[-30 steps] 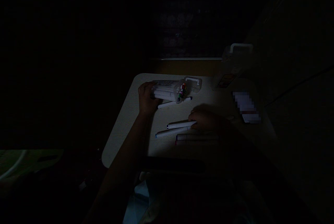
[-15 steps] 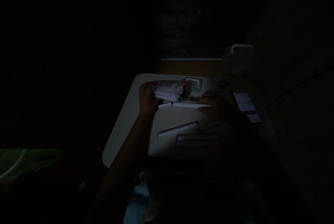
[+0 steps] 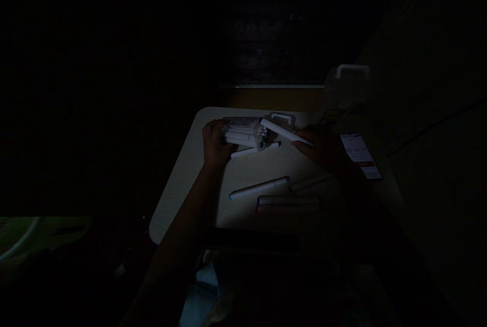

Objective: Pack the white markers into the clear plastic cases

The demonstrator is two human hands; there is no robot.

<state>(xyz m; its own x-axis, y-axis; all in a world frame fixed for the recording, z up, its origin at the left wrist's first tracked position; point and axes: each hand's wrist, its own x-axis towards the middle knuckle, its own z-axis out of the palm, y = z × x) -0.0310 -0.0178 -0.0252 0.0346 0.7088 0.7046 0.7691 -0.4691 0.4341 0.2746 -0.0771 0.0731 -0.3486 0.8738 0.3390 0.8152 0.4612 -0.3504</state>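
The scene is very dark. My left hand (image 3: 215, 144) is closed around the left end of a clear plastic marker case (image 3: 241, 136), which lies on its side with its mouth to the right. White markers with coloured ends fill it. My right hand (image 3: 314, 148) pinches a white marker (image 3: 283, 130) with a dark purple end. That end is tilted up and left, by the case's mouth. Under the case's front edge rests another marker (image 3: 243, 153). Nearer me lie a blue-ended marker (image 3: 258, 188), a purple-ended marker (image 3: 287, 200) and a red-ended marker (image 3: 287, 208).
The small pale table (image 3: 178, 190) has rounded corners. At its right lies a lit phone (image 3: 360, 156). A clear container with a white handle (image 3: 353, 69) stands at the back right. Another white handle (image 3: 282, 115) lies behind the case. A dim marker (image 3: 310, 183) is near my right forearm.
My right hand has raised its marker from level to a tilt, bringing the purple end up to the case's mouth. The marker lying beneath now shows fully. My left hand stays on the case.
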